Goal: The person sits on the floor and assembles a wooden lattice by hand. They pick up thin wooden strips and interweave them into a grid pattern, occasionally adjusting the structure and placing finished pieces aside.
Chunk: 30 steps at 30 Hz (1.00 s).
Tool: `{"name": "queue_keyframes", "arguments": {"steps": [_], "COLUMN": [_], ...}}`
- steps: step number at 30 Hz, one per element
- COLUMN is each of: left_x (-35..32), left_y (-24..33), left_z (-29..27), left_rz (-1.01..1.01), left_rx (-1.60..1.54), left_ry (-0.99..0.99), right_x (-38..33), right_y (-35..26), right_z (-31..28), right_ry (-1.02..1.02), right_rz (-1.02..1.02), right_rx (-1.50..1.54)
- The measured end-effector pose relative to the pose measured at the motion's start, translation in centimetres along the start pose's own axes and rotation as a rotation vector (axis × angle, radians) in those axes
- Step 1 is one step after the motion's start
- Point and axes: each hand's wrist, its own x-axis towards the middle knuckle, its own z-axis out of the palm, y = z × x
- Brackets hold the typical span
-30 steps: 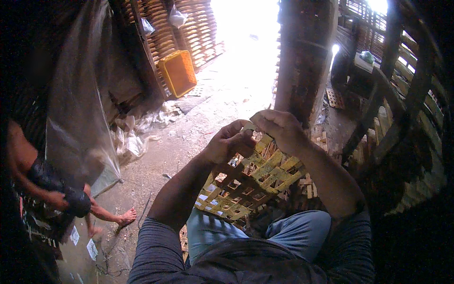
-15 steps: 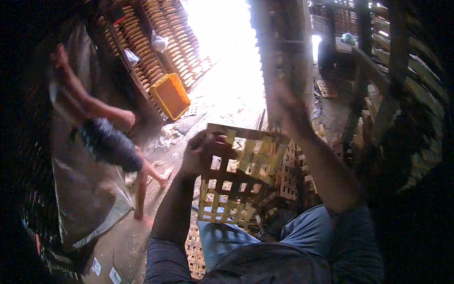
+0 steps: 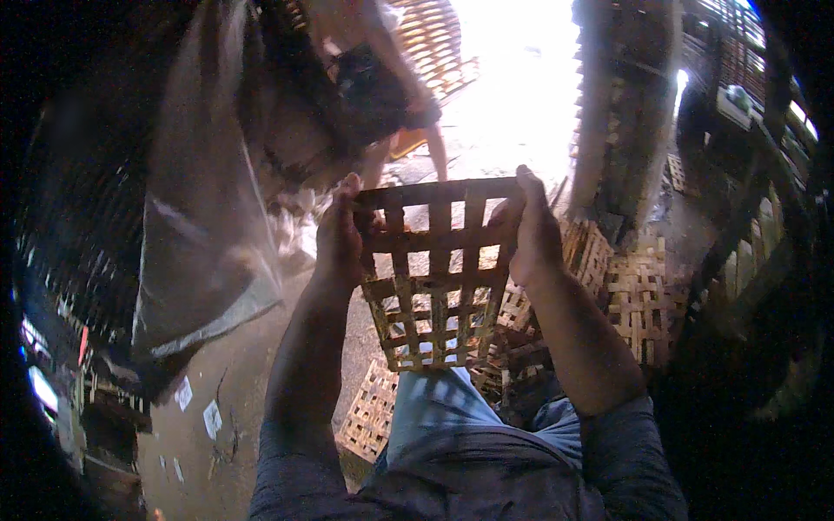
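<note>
A lattice panel of flat woven bamboo strips (image 3: 441, 282) stands tilted up in front of me, its lower edge close to my lap. My left hand (image 3: 341, 234) is closed around its upper left edge, with the thumb at the top corner. On the opposite side, my right hand (image 3: 536, 230) grips the upper right edge, and some fingers curl behind the strips. Wide square gaps show between the strips in the upper part, and the weave looks tighter lower down.
More woven panels lie by my legs, one at left (image 3: 372, 410) and another at right (image 3: 641, 295). A grey tarp (image 3: 195, 260) hangs at left. Beyond it another person in dark shorts (image 3: 369, 82) stands, partly hiding a yellow crate (image 3: 408, 142). Wooden posts (image 3: 621, 130) rise at right.
My right hand, blurred near the panel's upper right before, now grips its right edge. The panel has turned squarely toward me. The other person has moved from the left to the far middle, and my view has shifted.
</note>
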Motion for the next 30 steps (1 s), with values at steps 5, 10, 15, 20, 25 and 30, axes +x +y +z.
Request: {"name": "queue_keyframes", "arguments": {"steps": [5, 10, 15, 20, 25, 30], "left_x": [-1.9, -1.1, -1.0, -6.1, -7.2, -13.5], "left_y": [1.7, 0.3, 0.4, -5.6, -5.2, -6.1], "left_z": [1.7, -0.9, -2.7, -9.4, -18.0, -33.2], "left_rz": [0.050, 0.078, 0.145, 0.149, 0.331, 0.235], "left_rx": [0.033, -0.020, -0.056, 0.290, 0.257, 1.089], "left_ry": [0.191, 0.146, -0.136, -0.319, -0.039, 0.241], "right_x": [0.1, 0.0, 3.3, 4.3, 9.0, 7.7], "right_y": [0.9, 0.8, 2.1, -2.2, -4.3, -0.9], "right_z": [1.4, 2.2, 1.5, 3.6, 2.5, 2.1], "right_ry": [-0.013, 0.023, 0.005, -0.180, -0.671, -0.665], "right_rz": [-0.042, 0.046, -0.044, -0.299, -0.560, -0.503], "right_rx": [0.007, 0.000, 0.016, 0.127, -0.359, -0.571]}}
